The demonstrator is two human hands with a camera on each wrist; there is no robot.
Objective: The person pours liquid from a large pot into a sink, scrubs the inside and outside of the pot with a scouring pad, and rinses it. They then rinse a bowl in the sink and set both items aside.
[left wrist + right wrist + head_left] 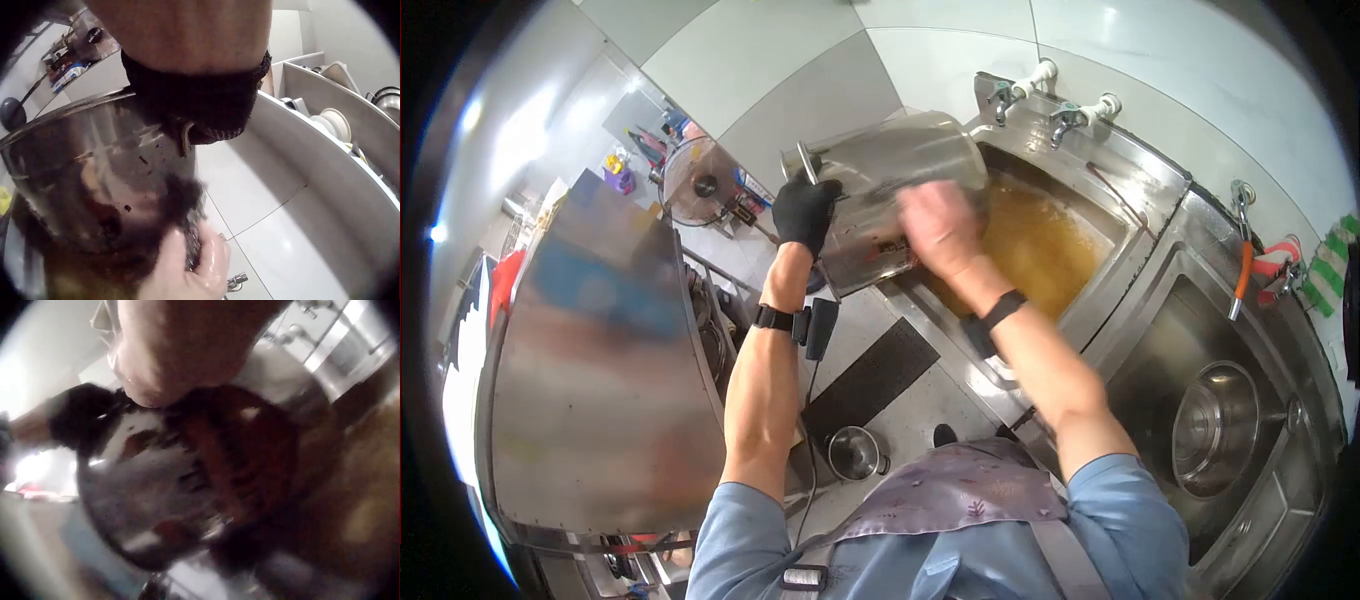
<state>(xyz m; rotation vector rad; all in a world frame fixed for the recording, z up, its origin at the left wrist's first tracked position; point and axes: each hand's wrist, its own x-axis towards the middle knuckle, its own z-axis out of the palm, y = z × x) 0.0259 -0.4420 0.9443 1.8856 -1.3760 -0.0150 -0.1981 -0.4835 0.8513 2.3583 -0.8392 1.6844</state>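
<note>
A large steel stockpot (900, 150) leans tilted over the edge of the left sink, its side spotted with dark residue. My left hand (805, 212), in a black glove, grips it by the handle near the rim. Against the pot's side is my bare right hand (940, 225), blurred in the head view. Its wet fingers and thumb pinch a dark wiry scouring pad (186, 195), seen in the left wrist view. In the right wrist view, the back of the right hand (169, 369) covers the pad, and the pot wall (144, 481) shows dark smears.
Brownish water (1040, 245) fills the left sink, below two wall taps (1065, 122). A steel bowl (1215, 430) sits in the right sink. On the floor stand a small pot (855, 453) and a fan (703, 183). A steel cabinet (590, 380) flanks the left.
</note>
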